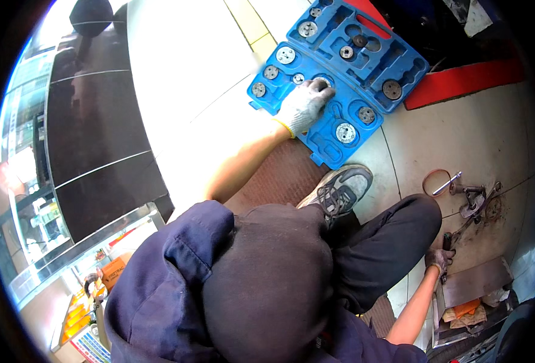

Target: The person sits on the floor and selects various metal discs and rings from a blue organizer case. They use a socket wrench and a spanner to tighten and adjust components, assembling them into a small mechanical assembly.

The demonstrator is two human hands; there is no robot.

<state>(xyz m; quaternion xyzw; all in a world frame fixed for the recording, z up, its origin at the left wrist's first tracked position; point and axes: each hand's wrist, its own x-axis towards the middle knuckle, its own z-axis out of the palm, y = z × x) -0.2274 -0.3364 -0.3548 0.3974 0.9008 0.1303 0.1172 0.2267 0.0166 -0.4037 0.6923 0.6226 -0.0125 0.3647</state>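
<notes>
An open blue plastic case lies on the floor ahead of me, its moulded recesses holding several round metal discs with small holes. My left hand, in a pale glove with a yellow cuff, reaches into the case's near half. Its fingers are closed over a metal disc that they partly cover. Beside it lie a small disc and a larger one. Low on the right, my gloved right hand is wrapped around a black-handled tool, whose kind I cannot make out.
Right of my shoe, a reddish ring, a shiny metal rod and greasy metal parts lie on the tiles. A metal box with orange rags stands near my right hand. A red strip runs behind the case.
</notes>
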